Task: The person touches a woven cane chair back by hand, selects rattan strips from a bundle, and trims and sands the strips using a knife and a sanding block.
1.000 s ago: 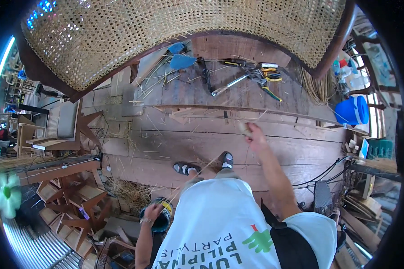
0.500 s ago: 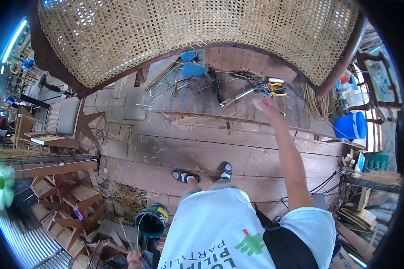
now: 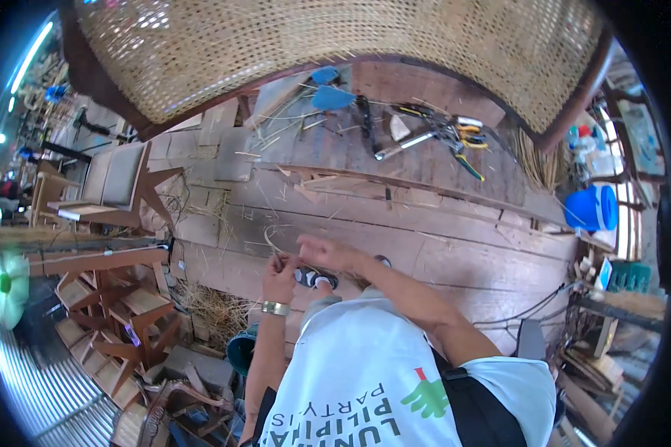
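Observation:
My left hand (image 3: 279,276), with a metal band at its wrist, is closed on a thin pale cane strip (image 3: 269,237) that curls up from its fingers. Right beside it is my right hand (image 3: 326,253), its fingers bent together; what they pinch, if anything, is too small and blurred to make out. Both hands are held low in front of my body, above the plank floor. Beyond them stands a low wooden bench (image 3: 328,160) with pliers (image 3: 470,138), a metal-ended tool (image 3: 404,146) and a pale wedge-shaped piece (image 3: 399,128).
A woven cane panel in a dark wooden frame (image 3: 343,58) arches over the bench. Long cane strands (image 3: 540,160) hang at its right, near a blue bucket (image 3: 593,208). To my left are a dark green bucket (image 3: 241,350), cane scraps (image 3: 212,309) and stacked wooden chair frames (image 3: 127,313).
My right hand has come back from the bench tools to my left hand. My left hand has risen from beside the green bucket with the strip. The pale wedge now shows among the tools.

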A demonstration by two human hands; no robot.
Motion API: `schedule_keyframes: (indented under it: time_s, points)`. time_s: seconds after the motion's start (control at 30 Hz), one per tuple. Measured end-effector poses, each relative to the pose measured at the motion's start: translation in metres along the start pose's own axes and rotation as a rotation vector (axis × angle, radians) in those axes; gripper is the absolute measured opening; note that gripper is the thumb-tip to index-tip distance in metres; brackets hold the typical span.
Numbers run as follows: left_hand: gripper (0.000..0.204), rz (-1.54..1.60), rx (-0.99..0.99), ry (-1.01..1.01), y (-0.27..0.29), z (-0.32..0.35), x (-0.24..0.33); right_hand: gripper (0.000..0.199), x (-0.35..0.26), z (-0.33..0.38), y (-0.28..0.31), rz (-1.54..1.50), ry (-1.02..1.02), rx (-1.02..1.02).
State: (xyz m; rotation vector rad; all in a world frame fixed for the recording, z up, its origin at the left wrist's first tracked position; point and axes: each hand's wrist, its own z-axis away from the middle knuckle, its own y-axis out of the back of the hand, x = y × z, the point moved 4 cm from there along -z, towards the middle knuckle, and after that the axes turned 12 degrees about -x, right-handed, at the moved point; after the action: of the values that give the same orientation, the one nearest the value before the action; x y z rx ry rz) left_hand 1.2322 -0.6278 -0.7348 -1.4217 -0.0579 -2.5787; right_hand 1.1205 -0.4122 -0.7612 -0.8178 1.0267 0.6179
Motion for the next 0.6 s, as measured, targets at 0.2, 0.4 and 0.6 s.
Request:
schedule_keyframes:
  time_s: [0.2, 0.4, 0.6]
  points:
    - [0.044, 0.321, 0.132, 0.009, 0.141, 0.009, -0.007, 0.033, 0.071, 0.186, 0.147, 0.443, -0.109, 0.104]
    - [0.012, 0.255, 0.133, -0.079, 0.301, 0.111, 0.037, 0.03, 0.123, 0.442, 0.384, 0.831, -0.443, 0.124]
    - [0.026, 0.07, 0.252, -0.186, 0.276, 0.162, 0.099, 0.032, 0.119, 0.626, 0.472, 0.939, -0.638, 0.293]
